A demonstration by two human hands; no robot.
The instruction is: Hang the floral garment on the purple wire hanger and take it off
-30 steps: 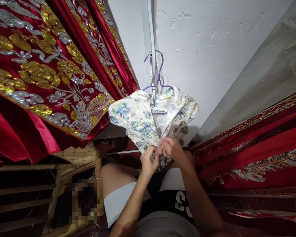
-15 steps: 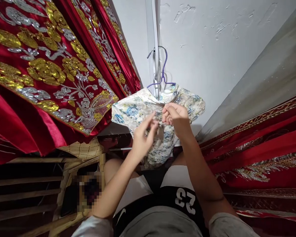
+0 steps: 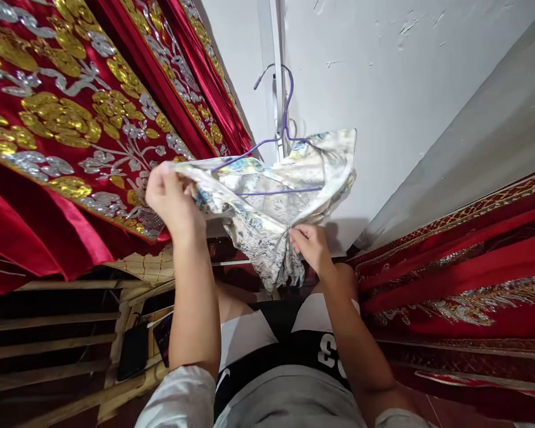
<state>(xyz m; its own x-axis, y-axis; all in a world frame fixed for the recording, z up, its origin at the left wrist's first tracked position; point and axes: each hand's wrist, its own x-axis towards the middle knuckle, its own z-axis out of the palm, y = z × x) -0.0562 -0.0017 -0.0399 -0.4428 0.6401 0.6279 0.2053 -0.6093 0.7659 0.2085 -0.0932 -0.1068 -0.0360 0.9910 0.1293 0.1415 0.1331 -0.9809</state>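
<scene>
A floral blouse (image 3: 267,238), white with blue and yellowish print, hangs partly on a purple hanger (image 3: 287,113). Its front is pulled open, so the pale inner side and the hanger's lower bar show. My left hand (image 3: 172,193) is closed on the blouse's left shoulder edge, drawn out away from the hanger's arm. Lower down, at the blouse's front edge, my right hand (image 3: 310,244) pinches the cloth. The opposite shoulder of the blouse stands raised beside the hanger's other arm.
A narrow white upright (image 3: 276,35) holds the hanger hook against the white wall (image 3: 383,89). Red cloth with gold and silver sequins (image 3: 62,119) hangs at left, more red fabric (image 3: 472,261) at right. Phones (image 3: 132,351) lie on a bamboo seat (image 3: 111,398) at lower left.
My left hand has moved left and taken hold of the blouse's shoulder edge, pulling it outward. My right hand has moved down with the front edge, and the neckline has spread wide open.
</scene>
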